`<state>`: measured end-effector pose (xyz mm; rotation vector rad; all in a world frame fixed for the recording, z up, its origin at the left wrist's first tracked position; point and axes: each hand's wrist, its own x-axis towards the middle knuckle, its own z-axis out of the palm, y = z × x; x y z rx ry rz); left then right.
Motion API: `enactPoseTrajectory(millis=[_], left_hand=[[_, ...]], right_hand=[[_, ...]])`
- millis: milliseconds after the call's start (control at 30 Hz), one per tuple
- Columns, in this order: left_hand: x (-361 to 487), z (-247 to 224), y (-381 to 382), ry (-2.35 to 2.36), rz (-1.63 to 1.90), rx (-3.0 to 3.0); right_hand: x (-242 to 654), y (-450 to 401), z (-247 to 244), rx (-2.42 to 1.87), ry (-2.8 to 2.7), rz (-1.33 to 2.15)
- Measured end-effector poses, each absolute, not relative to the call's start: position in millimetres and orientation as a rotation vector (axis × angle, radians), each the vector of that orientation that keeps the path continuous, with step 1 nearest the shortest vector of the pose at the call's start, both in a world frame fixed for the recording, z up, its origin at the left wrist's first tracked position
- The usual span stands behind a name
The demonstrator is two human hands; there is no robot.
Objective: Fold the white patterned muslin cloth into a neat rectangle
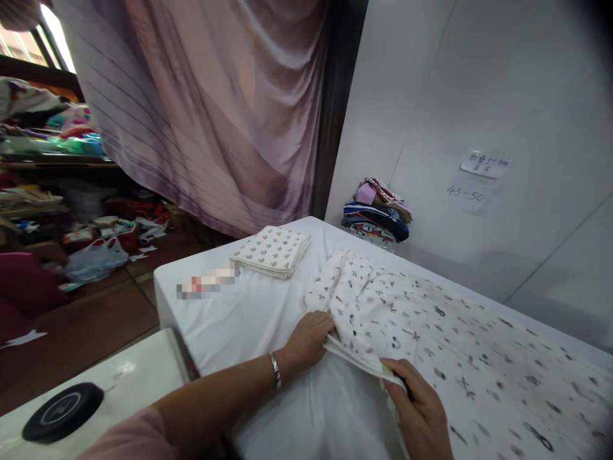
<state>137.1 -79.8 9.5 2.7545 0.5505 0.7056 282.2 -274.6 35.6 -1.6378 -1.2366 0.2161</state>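
A white cloth (397,319) with small grey and brown prints spreads over the right side of the white-covered table (268,326). My left hand (309,342), with a silver bracelet at its wrist, is closed on the near edge of this cloth. Further right along the same edge, my right hand (419,406) pinches the cloth between thumb and fingers. Something dark shows beside the right thumb, too little of it to name. Between the hands the hem runs taut. Beyond my left hand lies a folded cloth (272,251) with a small grey print.
Left of the folded cloth is a blurred-out patch (208,281). A pale surface with a round black object (64,412) stands at lower left. A stack of folded fabrics (376,214) sits by the wall. A pink curtain (215,115) hangs behind, and cluttered shelves (52,153) are at left.
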Motion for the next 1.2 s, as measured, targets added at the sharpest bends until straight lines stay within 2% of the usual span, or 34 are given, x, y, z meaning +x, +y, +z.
enactPoseTrajectory(millis=[200,400,500,633,767,833,1000,1100,1200], left_hand=[[149,10,-69,0.64,0.648,2.718],[150,11,-63,0.234,0.494,2.898],[152,26,-43,0.437,0.519,2.966],[149,82,-5,0.805,0.85,2.927],[128,122,11,0.709,1.445,2.866],[112,113,14,0.631,1.407,2.909],[67,44,24,0.738,0.982,2.958],[51,20,28,0.852,0.962,2.885],[49,18,27,0.861,1.014,2.816]], right_hand=[[285,-280,44,-1.635,-1.2,0.184],[294,-284,46,-1.715,-1.046,0.203],[296,-284,46,-1.732,-1.0,0.188],[284,-279,49,-1.673,-1.107,0.185],[263,-274,42,-1.524,-1.327,0.211],[255,-272,32,-1.458,-1.461,0.241],[247,-264,11,-1.548,-1.834,0.458],[242,-254,10,-1.638,-2.004,0.504],[237,-246,9,-1.739,-2.141,0.501]])
